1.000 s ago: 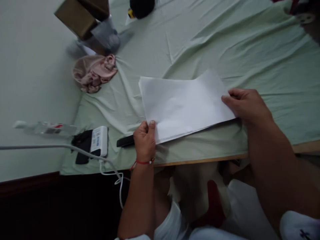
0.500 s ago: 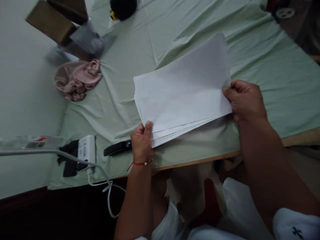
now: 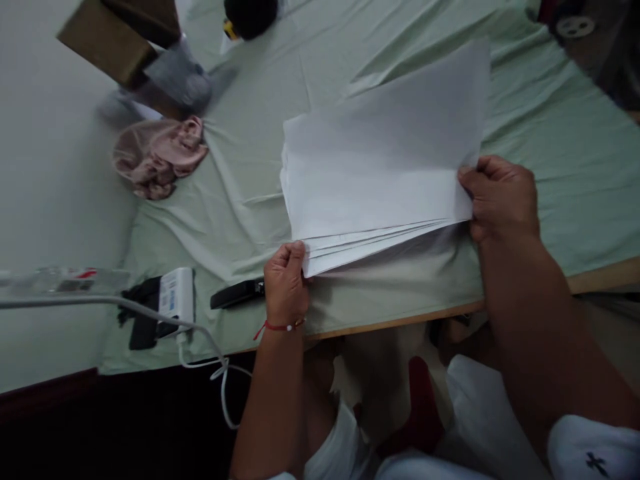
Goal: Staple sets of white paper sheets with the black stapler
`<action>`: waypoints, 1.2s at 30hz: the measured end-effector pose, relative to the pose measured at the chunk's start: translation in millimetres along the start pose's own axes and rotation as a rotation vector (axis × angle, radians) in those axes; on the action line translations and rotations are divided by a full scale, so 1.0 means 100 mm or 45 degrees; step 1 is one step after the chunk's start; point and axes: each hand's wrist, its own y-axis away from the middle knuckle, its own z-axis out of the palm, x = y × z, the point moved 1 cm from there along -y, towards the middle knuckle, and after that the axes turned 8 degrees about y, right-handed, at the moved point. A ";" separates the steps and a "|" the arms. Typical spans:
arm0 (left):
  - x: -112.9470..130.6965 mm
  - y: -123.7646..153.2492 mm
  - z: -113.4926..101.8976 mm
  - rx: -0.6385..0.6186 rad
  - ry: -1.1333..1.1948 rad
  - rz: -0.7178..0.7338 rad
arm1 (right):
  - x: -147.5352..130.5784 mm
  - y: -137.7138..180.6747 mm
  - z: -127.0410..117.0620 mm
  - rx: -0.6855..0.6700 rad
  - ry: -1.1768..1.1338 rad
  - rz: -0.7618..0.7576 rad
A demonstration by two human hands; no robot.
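Observation:
Several white paper sheets (image 3: 380,173) form a loose stack, held above the cloth-covered table between both hands. The near edges of the sheets are fanned apart and do not line up. My left hand (image 3: 286,280) pinches the near left corner, thumb on top. My right hand (image 3: 503,197) grips the right edge with its thumb on the top sheet and its fingers underneath. The far right corner of the stack rises, slightly curved. A black stapler-like tool (image 3: 237,293) lies just left of my left hand, its right end hidden behind that hand.
A pale green cloth (image 3: 240,220) covers the table. A crumpled pink cloth (image 3: 163,157) and an open cardboard box (image 3: 107,43) lie at left. Closer in sits a white power strip (image 3: 176,297) with a cable (image 3: 205,333). A black round object (image 3: 250,17) stands at the back.
The stack has moved away from me and a little to the right. Its near edges show more fanning at the left corner. My right hand has shifted slightly right; both hands keep hold.

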 end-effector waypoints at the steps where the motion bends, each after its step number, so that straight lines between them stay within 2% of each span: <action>1: 0.01 0.01 0.00 -0.019 -0.002 -0.013 | 0.01 -0.01 0.00 0.004 -0.023 -0.013; 12: 0.05 0.05 0.00 0.068 -0.067 -0.035 | 0.01 0.01 0.00 -0.023 -0.045 0.002; 17: 0.02 0.04 -0.01 0.062 0.157 0.000 | -0.02 0.02 0.02 -0.056 -0.081 0.065; 23: 0.01 0.04 0.02 -0.062 0.363 -0.168 | -0.06 0.08 0.02 -0.124 -0.084 0.101; 26: 0.05 0.07 0.05 -0.085 0.403 -0.185 | -0.05 0.09 0.00 -0.174 -0.051 0.086; 32: 0.15 0.11 0.06 0.006 0.423 -0.152 | 0.06 0.04 -0.04 -0.365 0.029 0.019; 36: 0.08 0.10 -0.01 0.063 0.373 -0.255 | 0.14 -0.02 -0.08 -0.404 0.083 -0.018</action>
